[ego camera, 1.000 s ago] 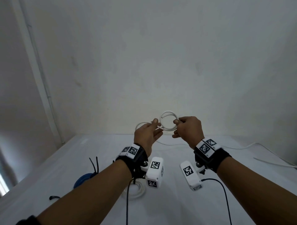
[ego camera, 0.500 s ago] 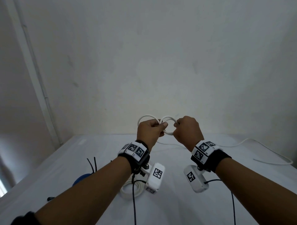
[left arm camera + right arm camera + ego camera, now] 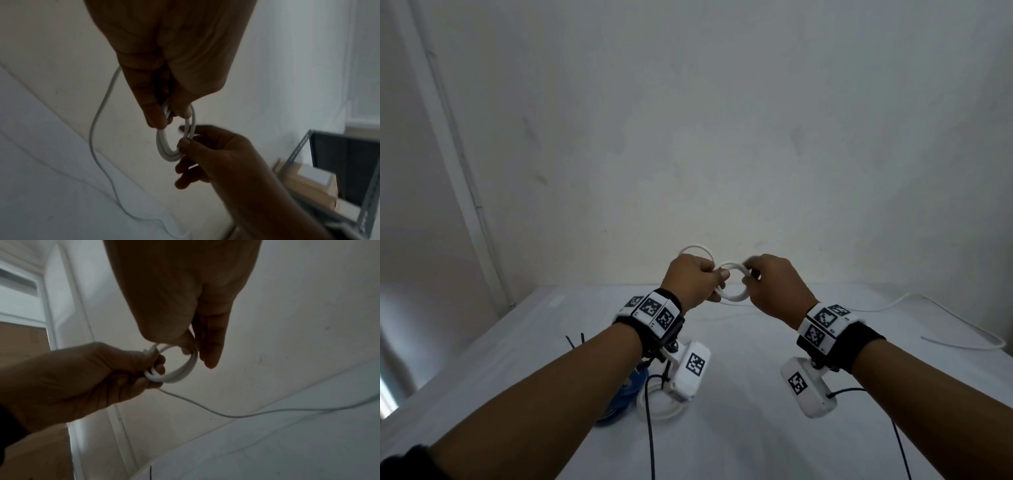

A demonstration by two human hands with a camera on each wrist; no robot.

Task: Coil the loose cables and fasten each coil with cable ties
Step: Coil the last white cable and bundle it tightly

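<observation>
Forearms: bare up to the wrists.
Left wristband point(image 3: 654, 322): black strap carrying white plates printed with black square fiducial markers.
Right wristband point(image 3: 839, 332): black strap with matching white marker plates.
Left wrist camera point(image 3: 688, 371): white rounded housing below the left wristband, one fiducial marker on its face, thin black cable trailing down.
Right wrist camera point(image 3: 808, 389): white rounded housing, marker on its side, black cable.
Sleeve point(image 3: 407, 460): dark cuff near the left elbow.
</observation>
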